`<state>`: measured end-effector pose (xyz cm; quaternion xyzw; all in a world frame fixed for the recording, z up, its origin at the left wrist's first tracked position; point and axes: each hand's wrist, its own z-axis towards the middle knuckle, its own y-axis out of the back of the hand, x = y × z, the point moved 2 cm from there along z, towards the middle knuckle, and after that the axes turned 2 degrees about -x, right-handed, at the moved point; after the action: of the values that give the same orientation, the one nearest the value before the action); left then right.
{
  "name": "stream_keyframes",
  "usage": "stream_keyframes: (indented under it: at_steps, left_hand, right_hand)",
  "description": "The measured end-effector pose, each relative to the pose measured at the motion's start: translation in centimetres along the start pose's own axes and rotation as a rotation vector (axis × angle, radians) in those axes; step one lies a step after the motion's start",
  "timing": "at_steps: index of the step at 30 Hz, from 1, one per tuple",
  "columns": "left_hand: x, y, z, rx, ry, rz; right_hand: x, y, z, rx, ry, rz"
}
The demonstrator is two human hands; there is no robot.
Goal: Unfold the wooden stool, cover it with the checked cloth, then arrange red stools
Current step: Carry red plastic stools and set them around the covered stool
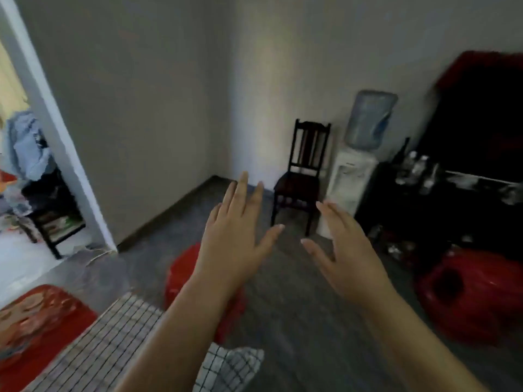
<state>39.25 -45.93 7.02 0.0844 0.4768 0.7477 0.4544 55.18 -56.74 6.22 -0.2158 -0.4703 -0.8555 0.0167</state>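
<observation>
Hands, left hand (237, 236) and right hand (346, 250), hung open and empty at frame centre, so either forearm risked dragging the checked cloth (113, 343) askew at lower left.

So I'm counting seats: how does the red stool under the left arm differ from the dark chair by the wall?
The red stool is low, backless and bright; the dark chair is taller, with a slatted back. The stool stands near the checked cloth; the chair stands far off beside the water dispenser. Both stand upright on the floor, untouched by either hand.
</observation>
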Motion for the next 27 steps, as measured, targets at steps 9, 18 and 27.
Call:
stream_keyframes:
  at_steps: [9,18,27]
  left_hand:
    - [-29.7,-18.0,10.1,0.237,-0.444,-0.226]
    - [-44.0,-34.7,15.9,0.425,-0.646,-0.273]
    - [-54.0,-52.0,29.2,0.501,-0.645,-0.25]
  right_hand:
    - [-27.1,19.2,-8.2,-0.275,-0.531,-0.213]
    - [-45.0,20.9,-11.7,-0.316,-0.831,-0.263]
    - [-65.1,23.0,-2.5,-0.247,-0.906,-0.307]
